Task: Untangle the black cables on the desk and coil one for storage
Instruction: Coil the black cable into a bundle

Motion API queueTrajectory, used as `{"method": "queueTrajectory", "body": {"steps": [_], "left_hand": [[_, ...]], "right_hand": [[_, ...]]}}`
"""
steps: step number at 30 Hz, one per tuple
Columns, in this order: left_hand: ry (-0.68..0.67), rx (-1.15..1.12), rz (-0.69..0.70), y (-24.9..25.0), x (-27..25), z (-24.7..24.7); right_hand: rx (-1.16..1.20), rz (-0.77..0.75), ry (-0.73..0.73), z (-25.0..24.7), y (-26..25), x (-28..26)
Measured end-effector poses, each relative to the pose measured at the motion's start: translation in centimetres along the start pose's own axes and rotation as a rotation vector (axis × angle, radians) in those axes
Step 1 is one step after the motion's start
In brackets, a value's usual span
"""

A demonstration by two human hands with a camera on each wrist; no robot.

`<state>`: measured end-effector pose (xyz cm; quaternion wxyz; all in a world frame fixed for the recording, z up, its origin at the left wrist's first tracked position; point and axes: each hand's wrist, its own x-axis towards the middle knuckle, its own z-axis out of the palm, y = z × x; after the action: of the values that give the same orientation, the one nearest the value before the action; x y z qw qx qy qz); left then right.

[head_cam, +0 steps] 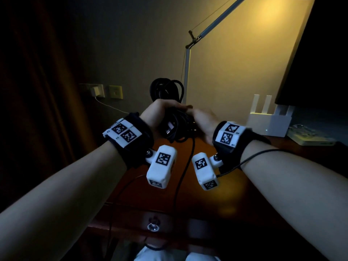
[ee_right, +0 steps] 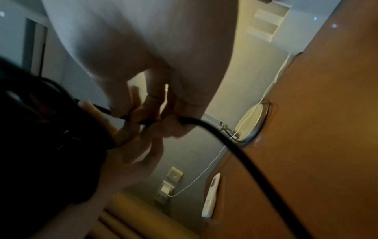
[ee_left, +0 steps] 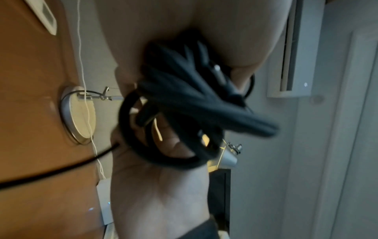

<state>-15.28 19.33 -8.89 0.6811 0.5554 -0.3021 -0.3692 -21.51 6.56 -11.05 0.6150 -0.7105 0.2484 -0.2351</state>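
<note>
Left hand gripping cable coil (raised), right hand pinching strand

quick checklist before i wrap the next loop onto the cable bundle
1. Left hand grips the black cable bundle: ok.
2. Right hand pinches the loose cable strand: ok.
3. Bundle lifted off the desk: ok.
4. Strand's tail hangs free past the desk edge: ok.
5. Loops in the bundle lie neat: not ok, they cross.
6. Tail free of knots below the desk: cannot tell.
</note>
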Motion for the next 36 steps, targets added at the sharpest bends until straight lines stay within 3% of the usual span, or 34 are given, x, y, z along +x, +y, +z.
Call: {"method": "queueTrajectory", "body": {"steps": [6,10,13,16,21,27,29,33,36], "left_hand": [[0.158,-0.087,0.027,-0.1,0.7,0.2],[0.191,-0.124,0.033,0.3,0.9,0.1],[0.232,-0.141,0.022,0.5,1.5,-0.5],[0.299,-0.165,0.039,0.8,1.9,-0.6],[0.501,-0.156,0.056,1.8,2.7,-0.9],[0.755,-0.086,0.322,0.6,3.9,-1.5],[0.716,0.036,0.321,-0.2,4.5,-1.9],[0.762,0.351,0.376,-0.4,4.0,-2.3],[0.718,0.542,0.381,-0.3,3.8,-2.6]], "right_hand": [[0.024,-0.017,-0.177,0.4,0.6,-0.5],[0.158,0.012,-0.279,-0.1,1.2,-0.5],[0.260,0.043,-0.311,-0.6,1.4,-0.5],[0.211,0.071,-0.335,-0.6,1.7,-0.6],[0.015,0.175,-0.403,-0.1,1.9,-1.4],[-0.223,0.235,-0.561,-0.6,2.0,-1.5],[-0.214,0.263,-0.608,-0.4,1.2,-1.9],[-0.623,0.044,-0.581,-0.1,-0.7,-2.1],[-0.918,-0.124,-0.535,0.2,-2.1,-2.3]]}}
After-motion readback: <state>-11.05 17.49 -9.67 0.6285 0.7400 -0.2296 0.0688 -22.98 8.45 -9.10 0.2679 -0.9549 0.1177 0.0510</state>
